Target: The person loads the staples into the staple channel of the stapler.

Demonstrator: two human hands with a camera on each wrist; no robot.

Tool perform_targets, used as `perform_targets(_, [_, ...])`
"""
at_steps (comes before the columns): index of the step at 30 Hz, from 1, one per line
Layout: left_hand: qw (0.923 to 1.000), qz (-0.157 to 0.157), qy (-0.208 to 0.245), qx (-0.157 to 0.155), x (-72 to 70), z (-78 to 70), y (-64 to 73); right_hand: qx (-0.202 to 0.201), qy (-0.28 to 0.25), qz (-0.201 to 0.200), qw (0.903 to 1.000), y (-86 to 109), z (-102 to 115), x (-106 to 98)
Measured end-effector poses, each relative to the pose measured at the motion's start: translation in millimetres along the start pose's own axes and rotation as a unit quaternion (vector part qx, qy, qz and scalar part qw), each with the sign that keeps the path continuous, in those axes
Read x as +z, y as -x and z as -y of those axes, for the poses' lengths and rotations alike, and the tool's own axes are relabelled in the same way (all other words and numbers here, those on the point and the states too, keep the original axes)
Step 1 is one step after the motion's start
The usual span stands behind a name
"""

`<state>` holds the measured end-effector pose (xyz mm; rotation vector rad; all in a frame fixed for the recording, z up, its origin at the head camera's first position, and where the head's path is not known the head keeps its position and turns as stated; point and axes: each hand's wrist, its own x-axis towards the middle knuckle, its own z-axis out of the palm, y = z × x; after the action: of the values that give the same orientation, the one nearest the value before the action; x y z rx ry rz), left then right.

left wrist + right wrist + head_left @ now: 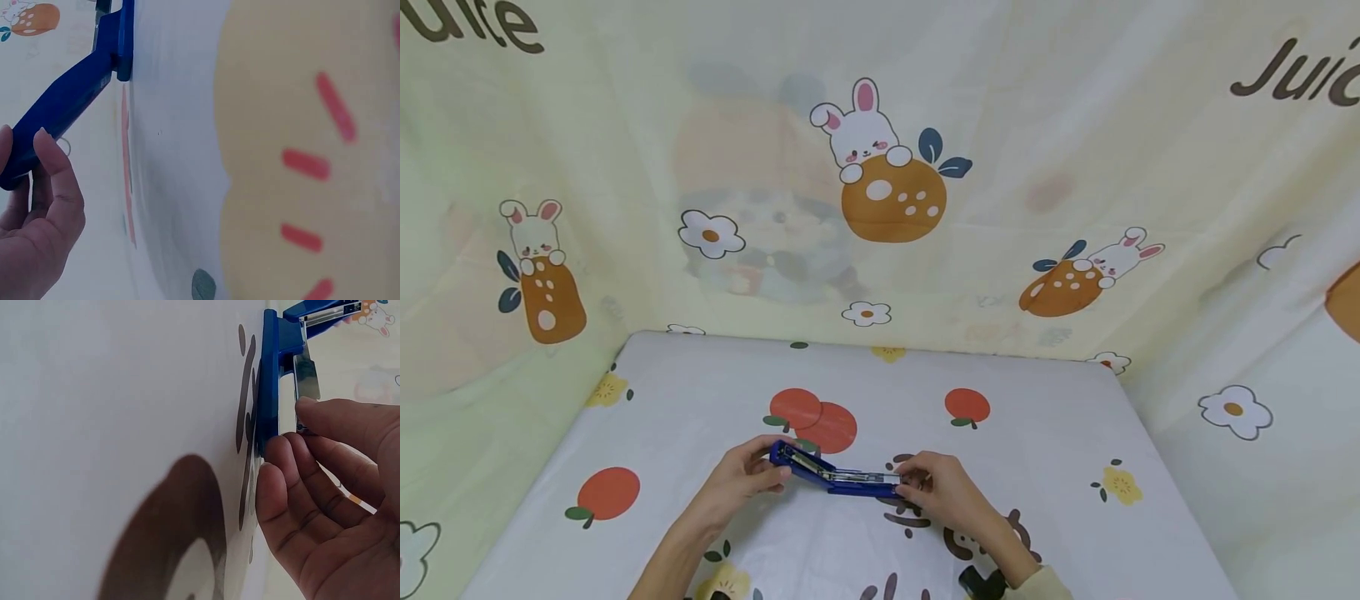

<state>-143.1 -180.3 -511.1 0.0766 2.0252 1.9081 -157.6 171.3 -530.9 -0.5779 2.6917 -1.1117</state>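
A blue stapler (829, 477) is opened out wide just above or on the tabletop, its metal magazine showing. My left hand (747, 473) grips the end of its raised top arm between thumb and fingers. In the left wrist view that blue top arm (65, 97) slants down into the left hand (47, 215). At the other end, my right hand (947, 490) pinches the tip of the metal magazine (306, 378), thumb on one side and fingers on the other. The fingertips of the right hand (331, 487) also lie by the end of the blue base (269, 387).
A white tablecloth (1037, 433) printed with red fruit, flowers and brown marks covers the table. Cream curtains (760, 167) with rabbit prints hang behind and at both sides. A black object (981, 583) sits by the right wrist at the bottom edge.
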Motion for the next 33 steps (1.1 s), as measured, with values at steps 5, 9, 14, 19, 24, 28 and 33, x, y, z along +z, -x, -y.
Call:
perform_targets(5, [1.0, 0.0, -0.001, 0.005, 0.8, -0.3, -1.1, 0.006, -0.001, 0.0, 1.0, 0.5, 0.2, -0.9])
perform_targets(9, [1.0, 0.001, 0.002, 0.006, 1.9, -0.9, -1.5, 0.005, 0.0, -0.001, 1.0, 0.8, -0.5, -0.4])
perform_targets(14, [1.0, 0.004, 0.004, 0.006, 3.2, -2.0, -1.7, 0.003, 0.001, -0.002, 1.0, 1.3, -0.9, 0.5])
perform_targets(19, [0.9999, 0.007, 0.004, 0.006, 4.9, -3.0, -3.1, 0.006, 0.001, -0.001, 1.0, 1.1, -1.0, 0.5])
perform_targets(24, [0.9996, 0.016, 0.017, 0.015, 8.0, -3.9, -4.0, 0.005, 0.002, -0.003, 1.0, 0.7, -2.2, 1.0])
perform_targets(28, [0.9994, 0.018, 0.022, 0.017, 11.1, -5.5, -4.2, 0.004, 0.0, -0.003, 1.0, 0.8, -3.0, 1.3])
perform_targets(33, [0.9993, 0.024, 0.021, 0.017, 14.1, -7.1, -5.5, -0.008, -0.006, -0.002, 1.0, 1.4, -2.6, 0.8])
